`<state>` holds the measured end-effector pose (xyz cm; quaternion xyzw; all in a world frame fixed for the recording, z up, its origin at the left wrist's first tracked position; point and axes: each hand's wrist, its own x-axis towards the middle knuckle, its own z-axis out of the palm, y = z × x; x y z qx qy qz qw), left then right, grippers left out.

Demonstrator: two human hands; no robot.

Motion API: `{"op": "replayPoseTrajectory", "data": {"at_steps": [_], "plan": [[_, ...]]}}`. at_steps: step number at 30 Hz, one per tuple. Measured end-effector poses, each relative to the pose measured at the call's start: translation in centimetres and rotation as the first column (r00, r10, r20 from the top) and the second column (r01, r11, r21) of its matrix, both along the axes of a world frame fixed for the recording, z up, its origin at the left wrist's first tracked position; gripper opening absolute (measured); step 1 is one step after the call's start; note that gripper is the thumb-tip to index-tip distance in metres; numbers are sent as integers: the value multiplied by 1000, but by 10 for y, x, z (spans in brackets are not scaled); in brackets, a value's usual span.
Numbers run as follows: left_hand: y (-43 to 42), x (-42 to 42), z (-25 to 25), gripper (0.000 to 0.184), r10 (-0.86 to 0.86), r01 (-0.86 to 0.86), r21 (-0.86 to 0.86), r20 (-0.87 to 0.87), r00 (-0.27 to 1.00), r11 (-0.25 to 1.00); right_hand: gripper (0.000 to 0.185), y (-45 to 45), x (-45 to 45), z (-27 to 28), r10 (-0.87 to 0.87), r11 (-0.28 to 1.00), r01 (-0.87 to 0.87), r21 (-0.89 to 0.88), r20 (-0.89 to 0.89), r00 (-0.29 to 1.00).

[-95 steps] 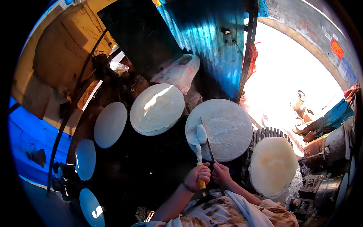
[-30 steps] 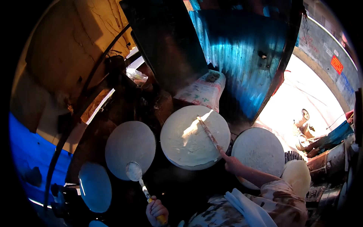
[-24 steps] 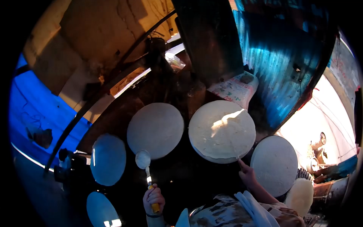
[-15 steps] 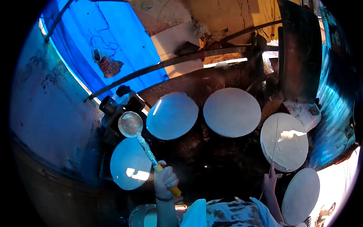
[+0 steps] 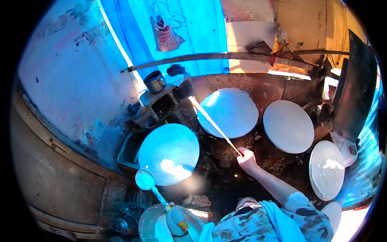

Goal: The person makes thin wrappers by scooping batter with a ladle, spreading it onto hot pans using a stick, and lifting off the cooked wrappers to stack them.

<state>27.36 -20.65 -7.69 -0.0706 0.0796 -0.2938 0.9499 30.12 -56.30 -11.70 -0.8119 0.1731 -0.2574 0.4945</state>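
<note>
My left hand (image 5: 176, 220) is closed around the yellow handle of a ladle (image 5: 156, 192), whose bowl is coated in something pale and lies over the lower edge of the near left round plate (image 5: 168, 151). Beneath this hand stands a bucket (image 5: 146, 218) with whitish liquid inside. Stretched out forward, my right hand (image 5: 246, 159) grips the end of a long thin stick (image 5: 213, 124). The stick slants up and left, crossing in view the left part of another round pale plate (image 5: 229, 111). Whether it touches that plate, I cannot tell.
More round pale plates, one at centre right (image 5: 288, 127) and one at far right (image 5: 327, 170), continue the arc. A dark metal cup (image 5: 155, 82) rests on blocks (image 5: 163, 105) at the back left. A plastic bag (image 5: 167, 38) hangs on the blue sheet.
The view has turned left. My right hand has moved with the stick from the right-hand plate to the plates at the left. The ladle has come down and back, nearer the bucket.
</note>
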Motion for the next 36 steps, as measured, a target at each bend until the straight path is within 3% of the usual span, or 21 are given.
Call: {"op": "replayPoseTrajectory", "data": {"at_steps": [1, 2, 5, 9, 11, 12, 13, 15, 16, 19, 21, 22, 26, 27, 29, 31, 32, 33, 35, 36], "plan": [[4, -4, 0, 19, 25, -25, -13, -27, 999, 1000, 13, 4, 23, 25, 33, 998, -19, 62, -229, 973], [7, -9, -2, 18, 54, -55, -14, -47, 997, 998, 15, -1, 49, 13, 30, 993, -49, -111, -168, 985], [5, -11, -1, 17, 118, -118, 11, -100, 988, 993, 21, -1, 129, -4, -34, 943, -46, -329, -231, 972], [-9, 2, 5, 17, 183, -176, 57, -133, 974, 983, 25, -6, 202, -24, -15, 910, -114, -399, -306, 952], [-16, 8, 7, 17, 206, -195, 87, -144, 968, 977, 22, -16, 225, -40, 126, 867, -325, -379, -463, 877], [-19, 11, 9, 17, 219, -206, 101, -147, 965, 973, 20, -17, 233, -46, 109, 948, -226, -225, -437, 893], [-21, 13, 10, 17, 236, -220, 116, -149, 960, 969, 20, -20, 242, -52, 124, 947, -236, -216, -433, 893], [-27, 19, 11, 18, 259, -240, 131, -158, 953, 962, 16, -26, 243, -42, 110, 828, -321, -459, -429, 897], [-30, 22, 10, 18, 259, -239, 131, -168, 951, 962, 16, -30, 242, -36, 107, 829, -320, -458, -431, 896], [-37, 30, 9, 19, 252, -232, 128, -179, 951, 964, 15, -52, 226, 4, 8, 871, -167, -461, -326, 945], [-40, 36, 7, 20, 236, -217, 124, -175, 956, 968, 15, -71, 216, 26, -103, 948, 28, -316, -222, 970], [-40, 39, 6, 21, 229, -210, 121, -171, 958, 970, 16, -82, 209, 25, -199, 940, 179, -291, -39, 979], [-40, 47, -5, 23, 171, -155, 102, -163, 972, 983, 15, -119, 146, 67, -380, 924, 381, 42, 220, 898], [-41, 49, -10, 24, 149, -136, 89, -160, 976, 987, 14, -132, 132, 66, -422, 893, 450, 27, 399, 814], [-43, 52, -27, 26, 98, -87, 82, -144, 985, 993, 13, -150, 84, 76, -518, 838, 543, 59, 400, 756], [-44, 58, -25, 26, 1, 13, 301, -47, 999, 953, 13, -153, 25, 103, -609, 775, 627, 77, 354, 710], [-49, 60, -16, 26, -47, 63, 299, -62, 997, 952, 13, -152, -7, 114, -681, 719, 686, 112, 310, 664], [-57, 59, -3, 25, -75, 101, 345, -90, 993, 933, 14, -157, -41, 121, -621, 646, 745, -168, 452, 641], [-67, 60, 15, 21, -148, 195, 440, -139, 979, 876, 15, -159, -105, 134, -655, 680, 733, -28, 426, 624], [-61, 68, -2, 25, -241, 321, 422, -233, 942, 848, 14, -152, -136, 147, -693, 650, 759, -44, 377, 615]]}}
